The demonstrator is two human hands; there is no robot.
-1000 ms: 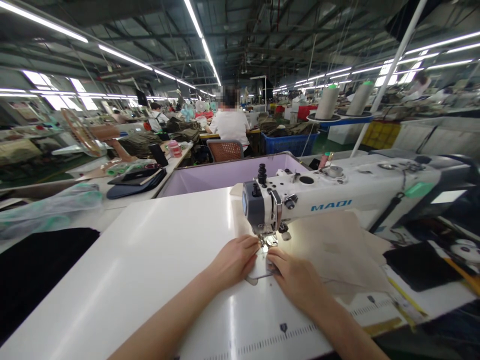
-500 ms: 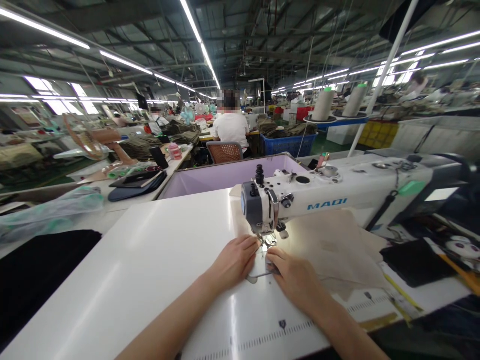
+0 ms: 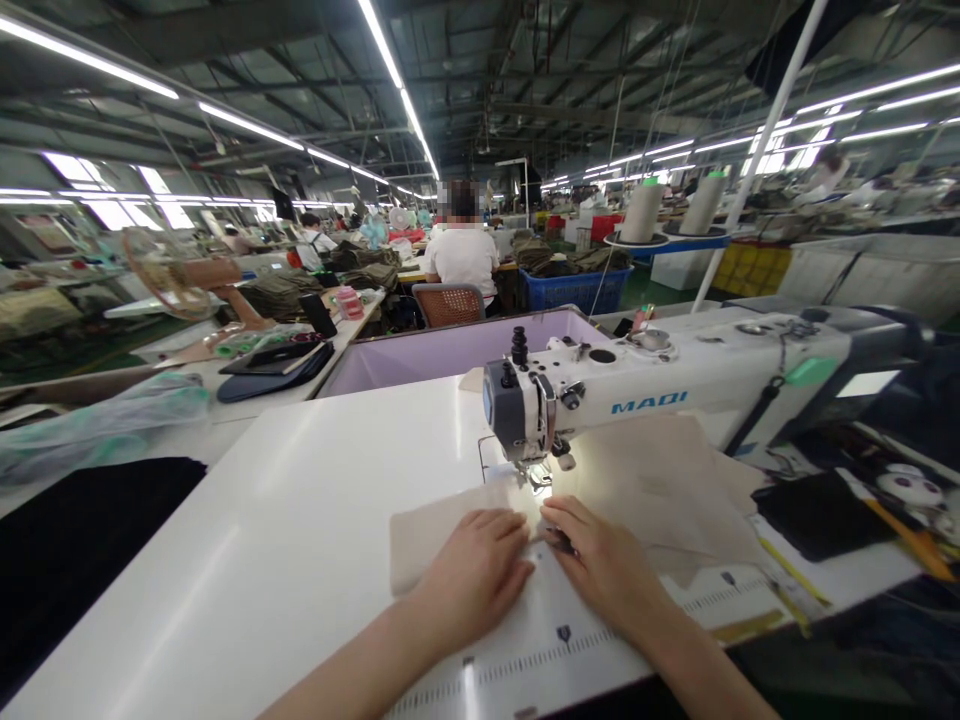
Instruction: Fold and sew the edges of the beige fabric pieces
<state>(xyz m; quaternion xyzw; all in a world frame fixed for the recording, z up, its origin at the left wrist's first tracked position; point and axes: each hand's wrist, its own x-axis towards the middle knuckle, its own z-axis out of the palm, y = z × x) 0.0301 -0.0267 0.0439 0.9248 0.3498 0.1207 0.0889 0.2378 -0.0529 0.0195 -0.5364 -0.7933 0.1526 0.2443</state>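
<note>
The white and dark-grey sewing machine (image 3: 720, 365) with blue MAQI lettering stood on a smooth white tabletop (image 3: 300, 500). In front of the machine's needle end and to its left lay a small flat piece of beige cloth (image 3: 412, 545), with the left hand (image 3: 480, 568) spread palm down over its right part, fingers side by side and slightly bent. The right hand (image 3: 604, 565), in front of the same needle end, had its thumb and fingers closed on a small dark object (image 3: 561, 541), mostly hidden and too unclear to name. A broad sheet of beige cloth (image 3: 660, 490) lay under and in front of the machine's arm. To the machine's front right were a flat black cloth item (image 3: 821, 515) and a yellow measuring tape (image 3: 791, 574); far to its left, a large black cloth (image 3: 90, 560). Beyond the machine stood a lilac-walled bin (image 3: 457, 352), two grey thread cones with green tops (image 3: 641, 213) and, farther off, a seated person in a white top (image 3: 461, 260)
</note>
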